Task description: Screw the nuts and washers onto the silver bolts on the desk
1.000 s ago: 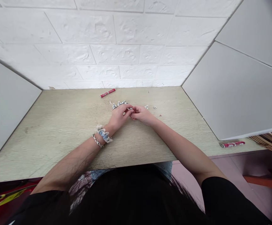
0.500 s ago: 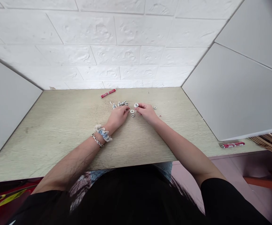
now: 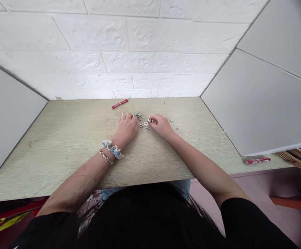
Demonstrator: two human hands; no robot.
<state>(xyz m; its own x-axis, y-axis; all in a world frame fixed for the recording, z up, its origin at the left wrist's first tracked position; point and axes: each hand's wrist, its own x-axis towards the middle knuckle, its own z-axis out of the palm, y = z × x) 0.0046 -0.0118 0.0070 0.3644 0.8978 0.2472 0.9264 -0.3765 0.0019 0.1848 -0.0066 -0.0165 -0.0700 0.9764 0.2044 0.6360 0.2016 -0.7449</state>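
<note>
I have a small silver metal bolt [image 3: 149,120] pinched in the right hand [image 3: 162,125], around the middle of the pale wood-grain counter [image 3: 74,148].

The right forearm slants in from the lower right, thumb and index finger closed on the bolt, just beside a flat silver ring washer [image 3: 144,123] and two small silver nuts [image 3: 140,126]. I see the left hand [image 3: 126,129] palm down, knuckles up, next to a cluster of silver metal bolts [image 3: 138,114]; its fingers curl out of my sight, so I cannot tell how far open they are or whether they grip anything. A blue-and-white ruffled scrunchie [image 3: 112,149] and a silver chain bracelet [image 3: 105,157] circle that wrist. A slim red tube [image 3: 119,104] lies towards the wall, a second red tube [image 3: 257,160] at far right; their pale markings are too small for me to read.
</note>
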